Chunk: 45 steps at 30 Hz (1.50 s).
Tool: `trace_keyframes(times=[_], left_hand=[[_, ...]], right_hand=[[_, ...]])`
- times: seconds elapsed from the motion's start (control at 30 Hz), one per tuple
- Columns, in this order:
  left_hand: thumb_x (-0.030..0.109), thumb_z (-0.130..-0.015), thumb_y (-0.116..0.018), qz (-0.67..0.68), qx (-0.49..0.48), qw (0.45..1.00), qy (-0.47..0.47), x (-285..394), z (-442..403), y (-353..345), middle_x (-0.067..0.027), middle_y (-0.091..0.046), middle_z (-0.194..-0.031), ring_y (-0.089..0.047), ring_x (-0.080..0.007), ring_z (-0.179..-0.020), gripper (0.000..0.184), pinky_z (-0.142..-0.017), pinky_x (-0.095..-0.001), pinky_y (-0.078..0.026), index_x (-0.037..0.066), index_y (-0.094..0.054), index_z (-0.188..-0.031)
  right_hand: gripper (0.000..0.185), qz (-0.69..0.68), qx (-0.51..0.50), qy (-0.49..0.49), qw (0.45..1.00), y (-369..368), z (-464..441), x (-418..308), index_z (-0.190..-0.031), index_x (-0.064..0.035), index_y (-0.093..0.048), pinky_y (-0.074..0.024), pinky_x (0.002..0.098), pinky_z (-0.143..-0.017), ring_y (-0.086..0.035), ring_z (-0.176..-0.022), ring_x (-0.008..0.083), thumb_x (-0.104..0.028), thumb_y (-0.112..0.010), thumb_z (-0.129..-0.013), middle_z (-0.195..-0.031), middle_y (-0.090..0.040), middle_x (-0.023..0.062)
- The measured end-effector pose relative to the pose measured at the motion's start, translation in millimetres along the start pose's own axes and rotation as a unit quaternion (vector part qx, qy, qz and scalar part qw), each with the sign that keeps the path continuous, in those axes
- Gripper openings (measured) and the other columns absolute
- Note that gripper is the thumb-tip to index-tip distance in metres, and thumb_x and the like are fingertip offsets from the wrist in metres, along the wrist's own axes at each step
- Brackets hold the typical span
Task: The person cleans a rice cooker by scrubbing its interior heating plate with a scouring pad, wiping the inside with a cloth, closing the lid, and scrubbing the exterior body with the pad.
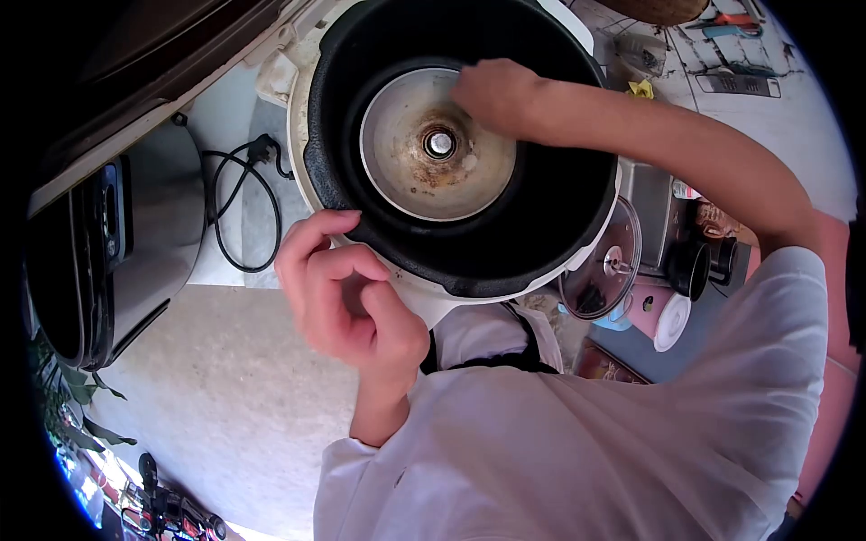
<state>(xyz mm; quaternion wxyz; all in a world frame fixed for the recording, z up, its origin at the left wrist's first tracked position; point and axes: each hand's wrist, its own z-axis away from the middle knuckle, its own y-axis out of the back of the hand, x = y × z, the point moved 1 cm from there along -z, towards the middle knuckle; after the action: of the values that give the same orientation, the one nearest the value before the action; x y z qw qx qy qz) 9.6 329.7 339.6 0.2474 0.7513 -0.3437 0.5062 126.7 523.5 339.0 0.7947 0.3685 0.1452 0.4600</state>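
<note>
An electric cooker (361,230) with a black inner wall stands in front of me, its lid swung up at the upper left. Deep inside lies a round metal heating plate (406,171), stained brown around the silvery button at its centre. My right hand (498,97) reaches down into the cooker at the plate's upper right edge. It is balled up, and its fingertips and anything in them are hidden and slightly blurred. By the near-left rim is my left hand (347,288), its fingers loosely bent and apart, holding nothing; whether it touches the rim I cannot tell.
A black power cord (236,261) lies left of the cooker, beside another silver-and-black appliance (153,225). To the right are a glass lid (609,261), a pink container (648,307) and a metal box (648,203). Tools, including a pair of pliers (731,30), lie at the far right.
</note>
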Motion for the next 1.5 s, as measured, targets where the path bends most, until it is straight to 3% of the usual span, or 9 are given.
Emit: trace_keyframes(times=[0.1, 0.2, 0.3, 0.4, 0.5, 0.73, 0.87, 1.03, 1.5], left_hand=[[-0.007, -0.061, -0.036, 0.010, 0.002, 1.000, 0.020, 1.7, -0.2, 0.0, -0.0182, -0.052, -0.102, -0.048, -0.0229, -0.090, 0.016, -0.078, -0.0302, -0.040, 0.001, -0.048, -0.067], [-0.007, -0.061, -0.036, 0.006, 0.003, 1.000, -0.002, -1.1, 0.0, -0.1, -0.0182, -0.052, -0.102, -0.048, -0.0229, -0.090, 0.016, -0.077, -0.0298, -0.040, 0.001, -0.048, -0.067], [-0.007, -0.061, -0.036, 0.007, 0.004, 1.000, 0.013, 1.5, 0.0, -0.2, -0.0182, -0.052, -0.101, -0.048, -0.0231, -0.090, 0.016, -0.077, -0.0294, -0.040, 0.001, -0.048, -0.066], [-0.007, -0.060, -0.036, 0.010, 0.010, 1.000, 0.005, 0.4, 0.0, -1.0, -0.0182, -0.053, -0.100, -0.048, -0.0233, -0.090, 0.017, -0.077, -0.0291, -0.040, 0.001, -0.048, -0.067], [-0.007, -0.060, -0.036, 0.005, 0.009, 1.000, -0.004, -0.3, -0.5, -0.4, -0.0182, -0.053, -0.100, -0.048, -0.0236, -0.090, 0.016, -0.077, -0.0297, -0.040, 0.001, -0.048, -0.067], [-0.006, -0.060, -0.037, -0.019, 0.000, 1.000, -0.003, -1.1, -0.5, 1.1, -0.0184, -0.053, -0.100, -0.048, -0.0235, -0.090, 0.016, -0.077, -0.0309, -0.040, 0.001, -0.048, -0.067], [-0.007, -0.060, -0.037, 0.012, 0.008, 1.000, -0.009, -1.7, 0.3, -1.4, -0.0179, -0.053, -0.100, -0.048, -0.0238, -0.090, 0.016, -0.076, -0.0295, -0.040, 0.002, -0.049, -0.067], [-0.007, -0.060, -0.036, 0.005, 0.004, 1.000, -0.006, -0.8, -0.8, 0.3, -0.0174, -0.053, -0.100, -0.048, -0.0242, -0.090, 0.017, -0.075, -0.0296, -0.040, 0.001, -0.048, -0.068], [-0.007, -0.060, -0.037, 0.004, 0.004, 1.000, 0.010, 0.6, -0.4, 0.2, -0.0177, -0.054, -0.099, -0.048, -0.0241, -0.090, 0.017, -0.076, -0.0300, -0.040, 0.001, -0.049, -0.067]], right_hand=[[0.010, -0.060, 0.169, 0.057, 0.982, -7.0, -25.8, -28.8, -0.079, -0.0017, -0.066, -0.0539, 0.0358, -0.069, -0.066, -0.079, 0.0306, -0.005, -0.064, -0.069, -0.079, -0.066, 0.0168], [0.019, -0.170, -0.009, 0.204, 0.964, -14.3, 5.6, -50.7, -0.089, 0.0014, -0.064, -0.0516, 0.0382, -0.074, -0.064, -0.084, 0.0304, -0.004, -0.064, -0.070, -0.086, -0.065, 0.0184], [0.024, -0.087, -0.091, 0.057, 0.990, -13.7, 10.0, -9.0, -0.097, 0.0007, -0.065, -0.0524, 0.0382, -0.076, -0.066, -0.082, 0.0291, -0.003, -0.063, -0.073, -0.088, -0.066, 0.0177], [0.019, -0.073, 0.138, 0.041, 0.987, 0.5, -20.3, -7.3, -0.088, 0.0033, -0.064, -0.0517, 0.0391, -0.071, -0.064, -0.079, 0.0332, -0.003, -0.062, -0.070, -0.079, -0.064, 0.0203], [0.020, -0.224, 0.096, 0.245, 0.938, -18.2, -13.4, -38.8, -0.087, 0.0026, -0.062, -0.0478, 0.0441, -0.068, -0.060, -0.074, 0.0388, -0.005, -0.061, -0.068, -0.075, -0.061, 0.0234], [0.015, -0.053, 0.069, 0.006, 0.996, 7.9, -25.2, -14.2, -0.086, 0.0018, -0.065, -0.0525, 0.0383, -0.074, -0.065, -0.082, 0.0316, -0.005, -0.064, -0.073, -0.085, -0.066, 0.0180], [0.015, -0.148, 0.043, 0.189, 0.970, -13.7, 1.0, -49.0, -0.083, 0.0038, -0.063, -0.0515, 0.0417, -0.072, -0.064, -0.081, 0.0347, -0.006, -0.063, -0.072, -0.085, -0.065, 0.0209], [0.013, -0.087, 0.068, 0.004, 0.994, -4.2, -10.5, 4.1, -0.083, 0.0003, -0.065, -0.0533, 0.0387, -0.071, -0.065, -0.080, 0.0341, -0.006, -0.064, -0.071, -0.083, -0.065, 0.0211], [0.018, -0.168, 0.094, 0.153, 0.969, -1.0, -22.7, -42.9, -0.085, 0.0049, -0.063, -0.0495, 0.0435, -0.070, -0.062, -0.078, 0.0372, -0.007, -0.062, -0.072, -0.080, -0.064, 0.0222]])
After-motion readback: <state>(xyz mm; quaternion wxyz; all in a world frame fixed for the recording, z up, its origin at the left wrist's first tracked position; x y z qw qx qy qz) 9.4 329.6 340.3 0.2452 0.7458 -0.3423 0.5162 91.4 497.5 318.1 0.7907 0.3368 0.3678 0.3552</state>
